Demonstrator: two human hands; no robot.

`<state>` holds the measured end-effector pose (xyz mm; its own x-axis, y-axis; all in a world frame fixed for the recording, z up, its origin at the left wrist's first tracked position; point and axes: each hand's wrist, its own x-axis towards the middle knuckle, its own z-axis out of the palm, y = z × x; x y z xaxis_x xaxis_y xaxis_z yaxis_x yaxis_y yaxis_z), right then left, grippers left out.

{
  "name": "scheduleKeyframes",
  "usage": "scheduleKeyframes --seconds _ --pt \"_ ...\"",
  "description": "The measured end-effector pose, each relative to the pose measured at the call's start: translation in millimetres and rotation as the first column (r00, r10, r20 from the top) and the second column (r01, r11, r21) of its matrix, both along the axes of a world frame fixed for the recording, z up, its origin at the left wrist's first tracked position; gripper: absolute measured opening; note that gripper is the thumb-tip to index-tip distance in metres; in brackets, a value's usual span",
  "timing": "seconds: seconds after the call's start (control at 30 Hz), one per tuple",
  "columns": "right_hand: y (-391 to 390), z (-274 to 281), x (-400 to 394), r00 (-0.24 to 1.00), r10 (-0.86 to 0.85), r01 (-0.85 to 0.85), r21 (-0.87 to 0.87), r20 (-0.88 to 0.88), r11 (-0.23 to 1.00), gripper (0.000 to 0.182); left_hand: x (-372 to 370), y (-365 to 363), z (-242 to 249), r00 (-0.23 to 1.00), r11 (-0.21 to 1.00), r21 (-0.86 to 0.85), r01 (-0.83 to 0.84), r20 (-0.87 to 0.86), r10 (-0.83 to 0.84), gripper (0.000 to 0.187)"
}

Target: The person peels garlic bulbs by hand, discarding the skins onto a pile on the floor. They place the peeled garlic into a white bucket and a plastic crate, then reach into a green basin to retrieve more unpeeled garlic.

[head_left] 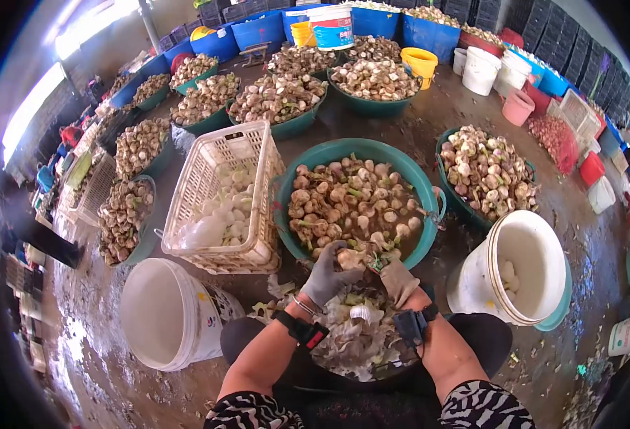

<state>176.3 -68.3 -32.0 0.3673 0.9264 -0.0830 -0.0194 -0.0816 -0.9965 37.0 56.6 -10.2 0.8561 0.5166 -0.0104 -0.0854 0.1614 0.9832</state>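
Both of my hands wear grey gloves and meet over the near rim of a green tub (284, 227) of garlic in murky water. My left hand (333, 275) is closed around a garlic bulb (353, 257), its thumb and fingers on the bulb's left side. My right hand (398, 280) is closed close to the bulb's right side, by some green leafy bits (379, 262); what its fingers hold is hidden. Beneath my hands, between my knees, lies a heap of peeled garlic skins (361, 342).
Left of the tub stands a white crate (218, 261) with peeled garlic. White buckets stand at left (154, 314) and right (472, 282); the right one is tilted, with a few peeled bulbs (508, 277). More garlic tubs (372, 107) fill the back. The floor (93, 314) is wet.
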Motion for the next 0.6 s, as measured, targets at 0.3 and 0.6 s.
scheduleKeyframes --seconds 0.3,0.6 --pt "-13.7 -7.4 -8.3 0.876 -0.145 0.002 0.299 0.460 0.954 0.029 -7.6 -37.0 27.8 0.994 0.953 -0.299 -0.042 0.087 0.072 0.060" --pt "-15.1 -34.6 -12.7 0.977 -0.019 0.065 0.213 -0.211 0.975 0.017 -19.4 -56.8 33.1 0.989 0.987 0.072 -0.144 0.040 0.141 0.060"
